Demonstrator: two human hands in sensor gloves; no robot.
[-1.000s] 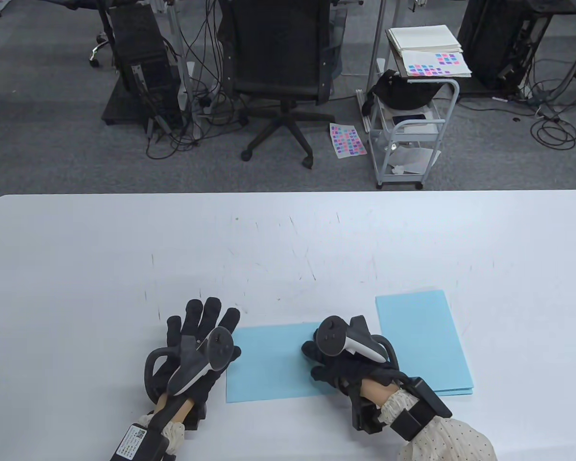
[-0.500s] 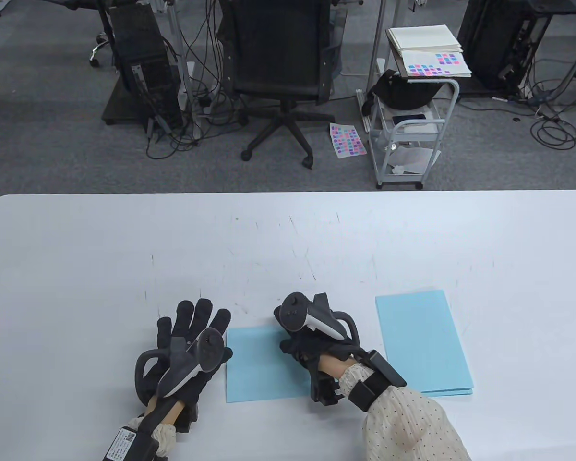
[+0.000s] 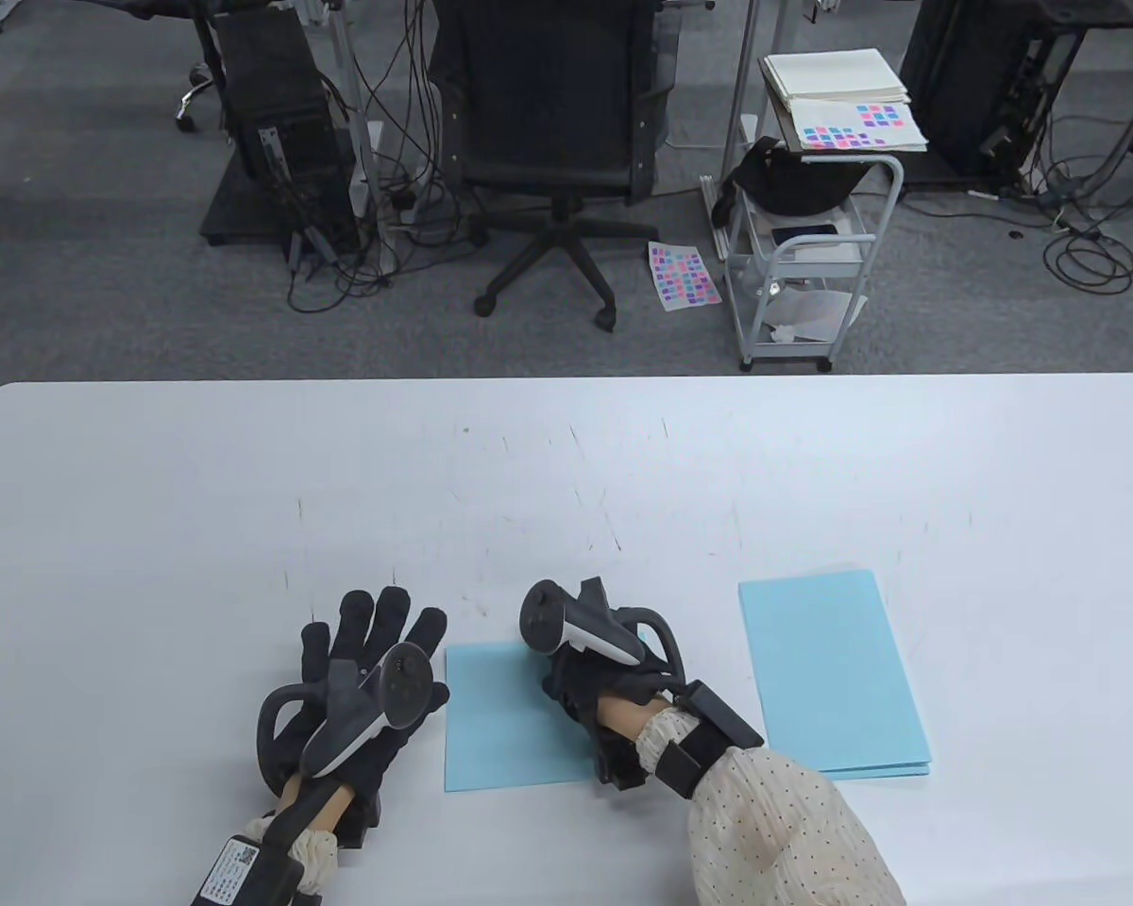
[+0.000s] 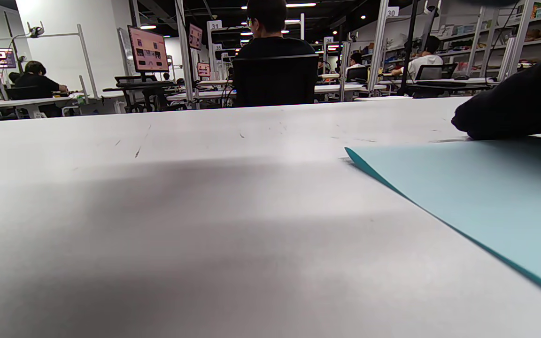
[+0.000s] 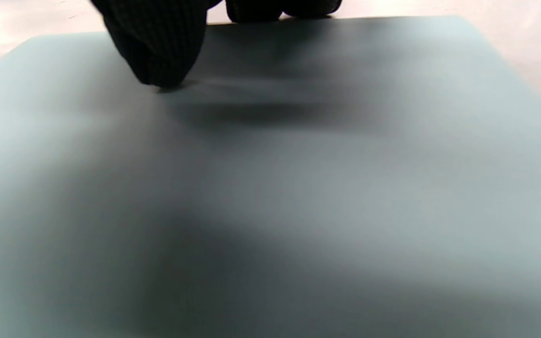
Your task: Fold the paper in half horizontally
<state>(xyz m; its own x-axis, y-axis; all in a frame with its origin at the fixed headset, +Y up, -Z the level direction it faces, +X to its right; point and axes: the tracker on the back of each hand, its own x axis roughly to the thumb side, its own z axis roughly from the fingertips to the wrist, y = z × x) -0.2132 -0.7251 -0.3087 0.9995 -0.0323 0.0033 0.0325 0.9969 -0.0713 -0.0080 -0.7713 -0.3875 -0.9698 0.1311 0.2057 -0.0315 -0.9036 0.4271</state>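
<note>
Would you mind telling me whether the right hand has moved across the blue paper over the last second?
Yes. The right hand has slid leftward along the folded blue paper, away from the blue paper stack and toward the left hand.

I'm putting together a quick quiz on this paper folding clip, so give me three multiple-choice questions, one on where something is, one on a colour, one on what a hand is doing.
1. Where is the stack of paper relative to the folded sheet?
A. to that sheet's right
B. to that sheet's left
C. on top of it

2. What colour is the folded sheet?
A. yellow
B. light blue
C. red

3. What is the right hand doing?
A. lifting the sheet into the air
B. pressing down on the sheet
C. resting off the table

Answers:
1. A, the table view shows the stack apart from the sheet, on its right.
2. B, it is light blue against the white table.
3. B, the right wrist view shows a fingertip down on the flat sheet, while the left hand lies open beside it.
</note>
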